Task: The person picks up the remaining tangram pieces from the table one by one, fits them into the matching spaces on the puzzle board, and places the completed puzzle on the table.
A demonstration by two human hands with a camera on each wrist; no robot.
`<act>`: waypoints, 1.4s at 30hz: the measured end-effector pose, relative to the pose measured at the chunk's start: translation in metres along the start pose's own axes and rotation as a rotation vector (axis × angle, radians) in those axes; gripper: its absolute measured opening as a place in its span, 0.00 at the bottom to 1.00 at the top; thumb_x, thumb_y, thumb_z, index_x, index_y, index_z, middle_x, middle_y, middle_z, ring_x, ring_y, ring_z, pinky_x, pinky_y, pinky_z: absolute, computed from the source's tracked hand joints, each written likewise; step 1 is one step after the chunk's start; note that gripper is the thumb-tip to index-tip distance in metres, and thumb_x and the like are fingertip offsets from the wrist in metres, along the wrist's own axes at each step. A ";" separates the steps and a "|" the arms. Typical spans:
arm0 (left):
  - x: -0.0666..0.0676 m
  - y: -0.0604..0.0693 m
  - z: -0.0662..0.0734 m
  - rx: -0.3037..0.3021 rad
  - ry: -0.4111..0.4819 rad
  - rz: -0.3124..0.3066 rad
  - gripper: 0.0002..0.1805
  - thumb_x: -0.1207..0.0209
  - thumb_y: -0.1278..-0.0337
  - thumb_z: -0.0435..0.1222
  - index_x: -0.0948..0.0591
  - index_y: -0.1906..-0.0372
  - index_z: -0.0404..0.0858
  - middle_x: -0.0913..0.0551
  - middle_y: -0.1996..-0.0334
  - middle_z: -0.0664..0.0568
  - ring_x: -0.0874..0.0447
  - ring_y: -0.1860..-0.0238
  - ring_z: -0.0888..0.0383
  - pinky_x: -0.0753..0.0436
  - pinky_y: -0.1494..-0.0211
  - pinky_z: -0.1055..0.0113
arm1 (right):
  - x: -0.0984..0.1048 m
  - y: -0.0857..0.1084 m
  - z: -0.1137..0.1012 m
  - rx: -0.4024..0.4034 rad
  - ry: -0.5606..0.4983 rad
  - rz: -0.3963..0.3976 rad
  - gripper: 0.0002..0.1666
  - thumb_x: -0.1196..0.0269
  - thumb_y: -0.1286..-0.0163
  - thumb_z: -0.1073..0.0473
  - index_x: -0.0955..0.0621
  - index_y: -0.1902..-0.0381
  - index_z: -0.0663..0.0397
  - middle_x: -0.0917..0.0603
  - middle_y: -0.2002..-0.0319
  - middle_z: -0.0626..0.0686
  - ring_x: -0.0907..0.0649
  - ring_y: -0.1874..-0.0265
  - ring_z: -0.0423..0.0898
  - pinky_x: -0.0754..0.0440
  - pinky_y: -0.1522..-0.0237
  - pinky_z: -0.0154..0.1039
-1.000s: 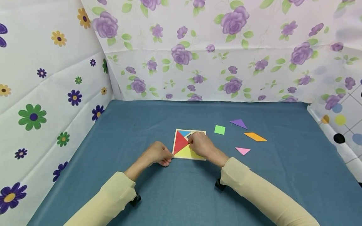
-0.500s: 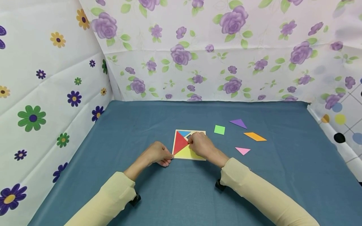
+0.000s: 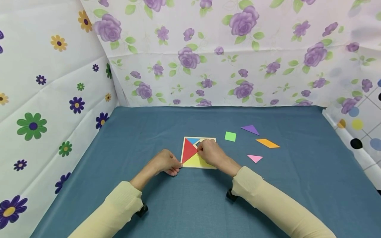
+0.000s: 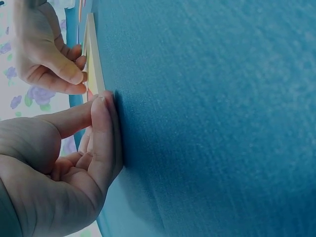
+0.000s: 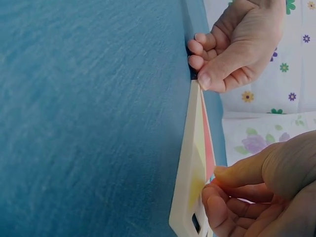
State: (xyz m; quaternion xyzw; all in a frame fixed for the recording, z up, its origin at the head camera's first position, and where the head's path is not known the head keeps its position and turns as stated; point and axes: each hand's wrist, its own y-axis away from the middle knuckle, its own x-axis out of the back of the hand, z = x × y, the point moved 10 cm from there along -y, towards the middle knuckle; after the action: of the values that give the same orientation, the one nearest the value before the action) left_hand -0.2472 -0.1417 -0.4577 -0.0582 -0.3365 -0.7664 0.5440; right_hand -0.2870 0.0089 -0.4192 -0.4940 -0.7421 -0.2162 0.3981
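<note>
Head view: over the last second, no change of position is found in hands or pieces. The tangram tray [image 3: 198, 167] lies on the surface [image 3: 190, 205]; its visible contents are therefore unaltered: red triangle [image 3: 189, 150], yellow triangle [image 3: 196, 161], blue triangle [image 3: 192, 140]. Green square [image 3: 230, 136], purple triangle [image 3: 250, 129], orange parallelogram [image 3: 268, 143] and pink triangle [image 3: 255, 158] lie loose to the right. Right hand [image 3: 212, 152] arches over the tray, hiding part of it.

Left wrist view: left hand [image 4: 59, 173] pinches the tray's near left corner, thumb and index nearly meeting.

Right wrist view: right thumb and fingertips are narrowed at the red triangle's inner tip, apparently pinching it. A dark opening [image 5: 196, 223] shows in the tray.
</note>
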 end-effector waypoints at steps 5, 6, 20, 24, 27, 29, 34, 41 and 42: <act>0.000 0.000 0.001 0.002 -0.011 -0.003 0.07 0.33 0.35 0.30 0.13 0.68 0.29 0.13 0.76 0.43 0.14 0.79 0.59 0.10 0.69 0.65 | 0.004 0.003 0.000 -0.031 0.007 0.000 0.06 0.33 0.30 0.70 0.09 0.67 0.61 0.15 0.74 0.50 0.26 0.82 0.41 0.32 0.78 0.31; 0.000 -0.001 0.001 0.001 -0.012 -0.005 0.07 0.33 0.35 0.30 0.13 0.68 0.29 0.13 0.76 0.43 0.14 0.78 0.59 0.10 0.69 0.65 | 0.006 0.004 0.000 -0.034 0.009 0.001 0.05 0.32 0.30 0.69 0.09 0.65 0.62 0.16 0.74 0.50 0.26 0.81 0.41 0.31 0.77 0.31; 0.000 -0.001 0.000 0.002 -0.020 -0.002 0.10 0.33 0.34 0.32 0.13 0.68 0.28 0.14 0.77 0.43 0.14 0.79 0.59 0.11 0.70 0.66 | 0.025 0.016 0.007 -0.050 0.008 -0.003 0.09 0.33 0.29 0.67 0.11 0.53 0.63 0.11 0.57 0.57 0.18 0.72 0.43 0.16 0.67 0.37; 0.000 -0.002 0.000 -0.004 -0.016 0.002 0.10 0.32 0.35 0.32 0.13 0.69 0.28 0.14 0.77 0.44 0.15 0.80 0.60 0.11 0.70 0.66 | 0.034 0.021 0.012 -0.046 0.026 -0.002 0.09 0.32 0.30 0.67 0.11 0.54 0.63 0.11 0.58 0.57 0.18 0.71 0.43 0.16 0.68 0.38; -0.001 -0.002 0.000 -0.014 -0.019 0.003 0.09 0.32 0.35 0.32 0.13 0.69 0.29 0.14 0.77 0.44 0.15 0.80 0.60 0.11 0.71 0.66 | 0.042 0.026 0.018 -0.053 0.042 0.001 0.10 0.33 0.29 0.66 0.11 0.53 0.63 0.11 0.58 0.56 0.19 0.70 0.44 0.17 0.68 0.39; -0.001 -0.002 0.001 -0.013 -0.018 0.005 0.09 0.32 0.35 0.32 0.13 0.69 0.29 0.14 0.77 0.44 0.15 0.80 0.60 0.11 0.71 0.66 | 0.048 0.030 0.022 -0.061 0.051 0.004 0.10 0.32 0.29 0.65 0.11 0.52 0.63 0.11 0.58 0.56 0.19 0.70 0.45 0.17 0.67 0.39; -0.001 -0.002 0.000 -0.002 -0.016 0.010 0.09 0.31 0.36 0.31 0.13 0.69 0.29 0.14 0.77 0.44 0.15 0.79 0.59 0.11 0.70 0.66 | 0.063 0.040 0.036 -0.073 0.074 0.017 0.11 0.32 0.29 0.64 0.12 0.51 0.62 0.12 0.58 0.56 0.17 0.67 0.46 0.15 0.65 0.43; 0.000 -0.001 0.000 -0.001 -0.016 0.007 0.08 0.31 0.36 0.31 0.13 0.69 0.29 0.14 0.77 0.44 0.14 0.79 0.59 0.11 0.70 0.66 | 0.082 0.055 0.053 -0.083 0.070 0.044 0.13 0.31 0.29 0.63 0.12 0.49 0.64 0.12 0.55 0.59 0.13 0.61 0.52 0.12 0.63 0.47; 0.000 0.000 0.000 -0.001 -0.017 0.006 0.08 0.31 0.36 0.31 0.13 0.69 0.29 0.14 0.77 0.44 0.15 0.79 0.59 0.11 0.70 0.66 | 0.085 0.056 0.055 -0.088 0.072 0.050 0.13 0.31 0.29 0.63 0.12 0.49 0.64 0.12 0.55 0.59 0.13 0.61 0.52 0.12 0.63 0.47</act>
State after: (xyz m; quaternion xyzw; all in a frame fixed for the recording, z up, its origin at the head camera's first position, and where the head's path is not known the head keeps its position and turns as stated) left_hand -0.2476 -0.1412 -0.4579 -0.0658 -0.3405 -0.7644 0.5434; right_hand -0.2731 0.1191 -0.3875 -0.5213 -0.7046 -0.2562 0.4076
